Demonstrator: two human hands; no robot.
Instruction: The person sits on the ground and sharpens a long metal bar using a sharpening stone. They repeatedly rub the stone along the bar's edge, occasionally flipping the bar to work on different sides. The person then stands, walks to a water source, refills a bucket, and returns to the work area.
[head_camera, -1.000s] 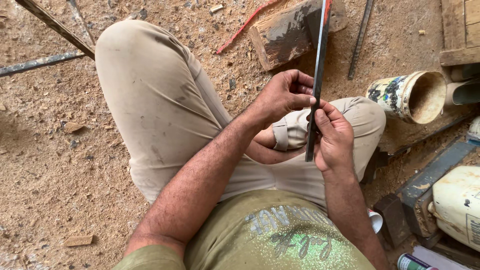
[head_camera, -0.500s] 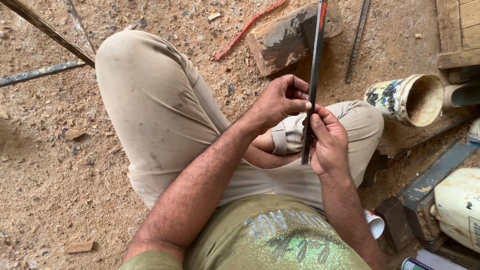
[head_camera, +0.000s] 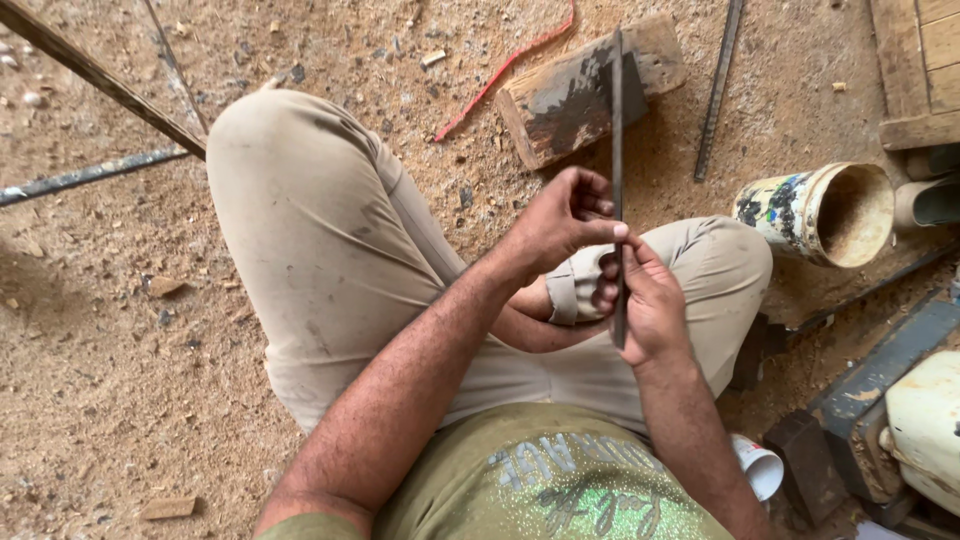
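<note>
Both hands on a thin dark metal strip (head_camera: 617, 150) held upright over the lap: left hand (head_camera: 560, 220) pinches it w/ thumb & fingers, right hand (head_camera: 645, 300) wraps around its lower end. Wood block (head_camera: 560, 100) just behind.

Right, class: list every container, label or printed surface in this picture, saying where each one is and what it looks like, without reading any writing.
Can: lying on its side at right beyond the knee, cylinder, whitish with dark and blue paint smears, open mouth tan inside.
Cup: bottom right by the right arm, small white cylinder with a red rim mark.
Shirt print: on the olive shirt at bottom, glittery green and grey patch.
No signs or screens.
</note>
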